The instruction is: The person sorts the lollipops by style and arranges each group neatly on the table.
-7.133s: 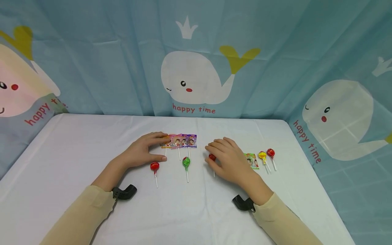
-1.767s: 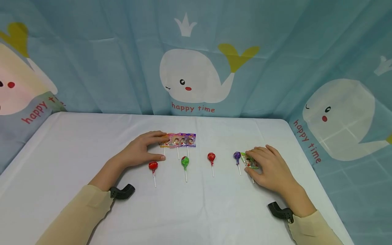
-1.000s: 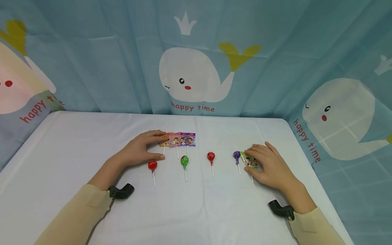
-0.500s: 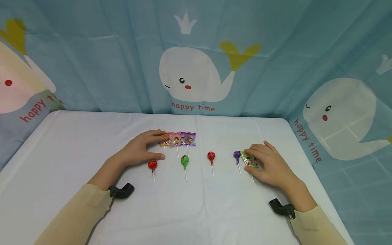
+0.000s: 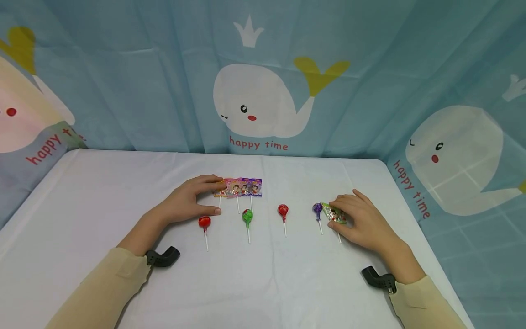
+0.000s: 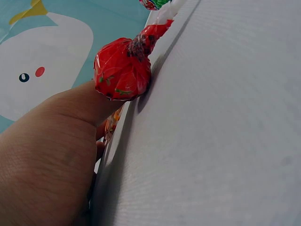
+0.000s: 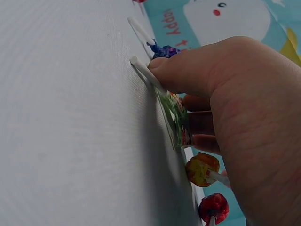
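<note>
A: First, the thing in hand?

B: A flat-wrapped green lollipop [image 5: 337, 214], tilted, on the right of the scene, stick toward the near side. Pinched, by the look of it, in the right hand [image 5: 363, 221]: thumb against the stick, curled fingers around the far side of the wrapper.

A: Anything just changed?

B: Shifted over from the middle red lollipop [image 5: 283, 209] within the last few seconds, with hardly any movement in the latest one. Done with the red, at a guess, and now busy with the green, not yet released.

A: Around it?

B: Just to its left, a purple lollipop [image 5: 318, 208]. Farther right, visible only from the right wrist, a yellow lollipop [image 7: 202, 169] and a dark red lollipop [image 7: 214, 207].

A: And the left hand [image 5: 185, 201]?

B: Well apart from the right, thumb and fingers spread, fingertips at the left end of a row of flat-wrapped lollipops [image 5: 248, 187]. No grip visible; pressure impossible to tell. Near the thumb, a round red lollipop [image 5: 204, 221]; then, to the right, a round green lollipop [image 5: 247, 215].

A: Beyond?

B: White table [image 5: 263, 283] underneath, blue whale-print curtain [image 5: 164, 91] at the far side.
</note>
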A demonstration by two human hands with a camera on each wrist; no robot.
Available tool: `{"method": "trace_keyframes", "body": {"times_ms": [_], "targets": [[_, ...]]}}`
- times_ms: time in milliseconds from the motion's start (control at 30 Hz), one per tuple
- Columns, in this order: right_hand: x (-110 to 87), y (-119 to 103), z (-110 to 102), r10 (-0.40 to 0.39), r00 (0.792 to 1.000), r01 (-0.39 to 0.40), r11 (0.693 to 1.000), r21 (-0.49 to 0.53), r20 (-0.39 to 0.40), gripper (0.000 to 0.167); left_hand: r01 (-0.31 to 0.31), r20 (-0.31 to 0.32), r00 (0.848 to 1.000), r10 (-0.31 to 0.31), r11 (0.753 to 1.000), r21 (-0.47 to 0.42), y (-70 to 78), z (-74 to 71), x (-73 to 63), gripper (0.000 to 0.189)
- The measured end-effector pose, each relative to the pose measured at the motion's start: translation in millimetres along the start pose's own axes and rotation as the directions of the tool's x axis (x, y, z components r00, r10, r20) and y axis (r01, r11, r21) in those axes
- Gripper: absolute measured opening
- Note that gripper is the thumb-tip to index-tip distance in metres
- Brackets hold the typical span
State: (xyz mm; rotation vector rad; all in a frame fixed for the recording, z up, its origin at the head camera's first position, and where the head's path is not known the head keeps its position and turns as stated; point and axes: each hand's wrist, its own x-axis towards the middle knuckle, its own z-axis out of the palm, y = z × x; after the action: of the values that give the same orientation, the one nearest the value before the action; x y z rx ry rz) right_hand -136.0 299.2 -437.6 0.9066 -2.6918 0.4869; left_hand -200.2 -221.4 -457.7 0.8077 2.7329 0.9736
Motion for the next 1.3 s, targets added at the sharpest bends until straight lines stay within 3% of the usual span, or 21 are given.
{"method": "trace_keyframes", "body": {"times_ms": [1300], "targets": [[3.9, -0.7, -2.0, 0.016, 0.999, -0.018, 0.999, -0.034, -0.051, 0.048, 0.003, 0.011, 1.0, -0.003, 1.0, 0.003, -2.1, 0.5, 0.5, 0.079]]}}
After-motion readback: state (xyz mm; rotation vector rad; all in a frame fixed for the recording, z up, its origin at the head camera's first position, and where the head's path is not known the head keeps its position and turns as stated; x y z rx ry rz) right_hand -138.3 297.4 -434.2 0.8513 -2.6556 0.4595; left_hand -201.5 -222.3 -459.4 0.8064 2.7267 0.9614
